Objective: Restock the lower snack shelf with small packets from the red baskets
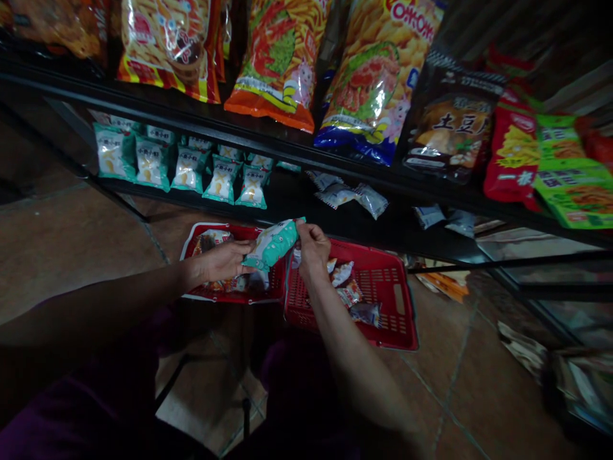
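Between my two hands is a teal snack bag (274,245), tilted, held above the place where two red baskets meet. My left hand (225,260) grips its lower left end, with the fingers partly under it. At the upper right corner, my right hand (312,243) pinches the bag's edge. Below my left hand, the left red basket (191,241) contains several small packets (213,239). The right red basket (402,319), under my right forearm, has several small wrapped packets (349,294) lying in it.
Teal snack bags (186,167) stand in rows on the lower black shelf (292,195). Silver packets (352,195) lie farther right. Large snack bags (280,57) fill the upper shelf. A black shelf bar (460,265) extends at right above the tiled floor (445,377).
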`<action>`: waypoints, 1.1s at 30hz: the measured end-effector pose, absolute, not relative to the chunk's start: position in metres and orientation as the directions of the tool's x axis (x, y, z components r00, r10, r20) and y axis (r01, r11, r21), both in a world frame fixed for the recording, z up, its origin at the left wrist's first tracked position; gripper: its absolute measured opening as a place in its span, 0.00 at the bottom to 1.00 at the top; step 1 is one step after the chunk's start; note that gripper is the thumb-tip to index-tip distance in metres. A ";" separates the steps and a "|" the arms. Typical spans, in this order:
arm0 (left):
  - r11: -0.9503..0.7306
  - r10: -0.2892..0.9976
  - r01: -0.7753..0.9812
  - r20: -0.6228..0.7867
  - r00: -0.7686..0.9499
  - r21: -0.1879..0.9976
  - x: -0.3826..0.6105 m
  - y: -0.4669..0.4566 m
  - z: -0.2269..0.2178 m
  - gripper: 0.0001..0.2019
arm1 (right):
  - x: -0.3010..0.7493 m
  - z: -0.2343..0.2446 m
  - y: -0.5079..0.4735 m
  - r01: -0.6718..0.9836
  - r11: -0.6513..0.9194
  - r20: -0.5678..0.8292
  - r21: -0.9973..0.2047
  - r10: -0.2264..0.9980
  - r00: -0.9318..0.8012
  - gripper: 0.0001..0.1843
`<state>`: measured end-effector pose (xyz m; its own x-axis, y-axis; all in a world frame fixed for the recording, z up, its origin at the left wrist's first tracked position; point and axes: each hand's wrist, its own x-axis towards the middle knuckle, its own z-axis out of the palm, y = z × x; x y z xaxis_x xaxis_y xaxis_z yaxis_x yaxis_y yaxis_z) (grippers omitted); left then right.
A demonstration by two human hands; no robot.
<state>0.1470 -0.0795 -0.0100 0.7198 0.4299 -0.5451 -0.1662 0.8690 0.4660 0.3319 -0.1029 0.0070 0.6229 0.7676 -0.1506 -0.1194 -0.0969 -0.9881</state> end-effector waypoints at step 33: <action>0.622 0.782 -0.423 -0.495 0.378 0.660 0.179 -0.068 -0.012 0.25 | 0.339 -0.002 -0.121 -0.047 -0.415 -0.408 -0.909 0.859 0.309 0.22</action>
